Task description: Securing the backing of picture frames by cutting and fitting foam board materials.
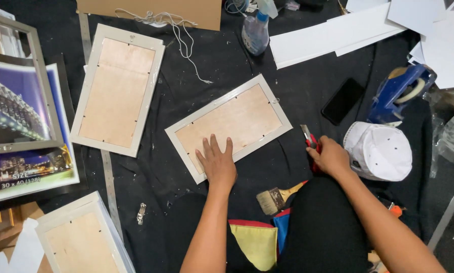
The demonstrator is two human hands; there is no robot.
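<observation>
My left hand (218, 163) lies flat, fingers spread, pressing on the brown backing board of a white picture frame (230, 124) that rests face down, tilted, at the centre of the black work cloth (297, 96). My right hand (330, 156), at 3 o'clock from the frame and just off its lower right corner, is closed around a red utility knife (309, 141), blade pointing toward 11 o'clock. A second face-down frame (117, 89) lies at 10 o'clock, a third (81, 238) at 7 o'clock. A paintbrush (276, 197) sits at 5 o'clock, near my knee. A white cap (379, 150) is just beside the right hand at 3 o'clock; a black phone (342, 100), a blue tape dispenser (401, 91) and a spray bottle (256, 31) lie farther out.
</observation>
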